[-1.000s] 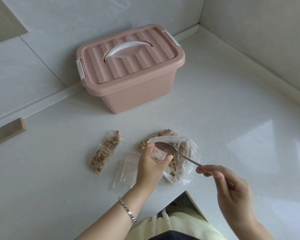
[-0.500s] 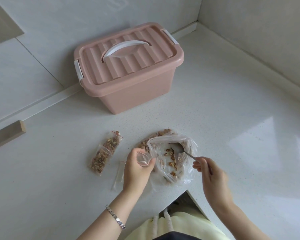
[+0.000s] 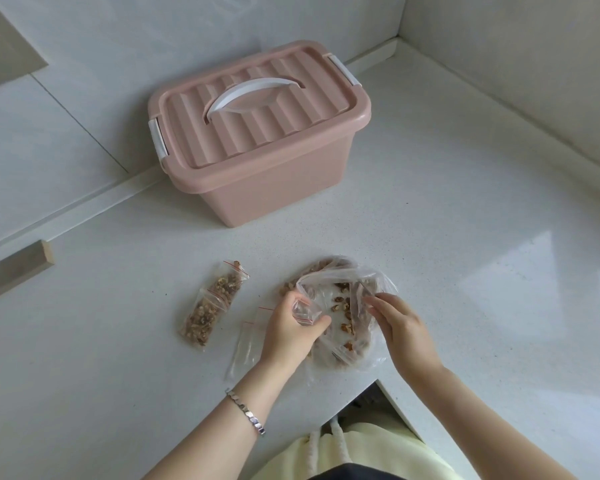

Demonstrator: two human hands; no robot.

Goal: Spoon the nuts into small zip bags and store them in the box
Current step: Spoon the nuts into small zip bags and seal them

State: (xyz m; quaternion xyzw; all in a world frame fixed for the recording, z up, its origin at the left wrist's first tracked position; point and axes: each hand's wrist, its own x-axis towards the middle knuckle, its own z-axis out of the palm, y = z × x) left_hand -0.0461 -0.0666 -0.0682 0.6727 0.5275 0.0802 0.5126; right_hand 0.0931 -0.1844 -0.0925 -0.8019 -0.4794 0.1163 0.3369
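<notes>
— What sort of room is it?
— A corner. A white speckled stone worktop (image 3: 430,209) meets pale grey tiled walls (image 3: 516,46) on two sides, with a bright patch of light on its right part. A pink plastic box with a ribbed lid and white handle (image 3: 274,181) stands closed near the back wall.
— Where are the nuts (image 3: 342,301)?
— Mostly in a large crumpled clear plastic bag (image 3: 340,271) near the front edge. Two filled small zip bags (image 3: 215,303) lie left of it, with empty flat zip bags (image 3: 246,344) between.
— The hands?
— The left hand (image 3: 288,327) pinches a small clear zip bag (image 3: 303,311) at the large bag's mouth, grip tight on it. The right hand (image 3: 402,323) reaches into the large bag, fingers curled. I cannot tell whether its grip holds anything.
</notes>
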